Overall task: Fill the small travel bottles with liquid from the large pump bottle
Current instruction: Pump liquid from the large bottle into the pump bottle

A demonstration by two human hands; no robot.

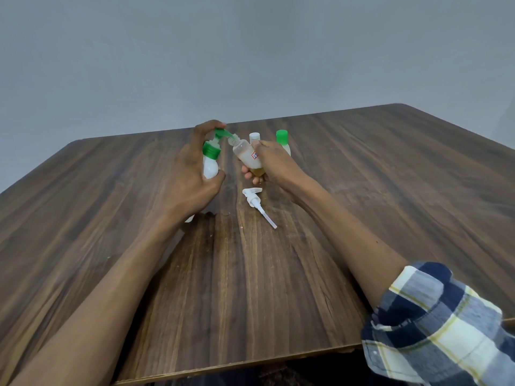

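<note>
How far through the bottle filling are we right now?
Done: the white pump head lies off on the table. In hand: the left hand works the green-pump bottle into the clear travel bottle, tilted in the right hand, amber liquid low inside. Left: the white-capped bottle and green-capped bottle behind stand capped.

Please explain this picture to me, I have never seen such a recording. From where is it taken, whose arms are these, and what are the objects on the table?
There is no machine here. A camera worn on a person's head looks down at their own arms over a wooden table. The left hand grips a white pump bottle with a green pump, fingers on top. The right hand holds a tilted small clear bottle, its open mouth at the green spout. A loose white pump lies on the table. Behind stand a white-capped bottle and a green-capped bottle.
</note>
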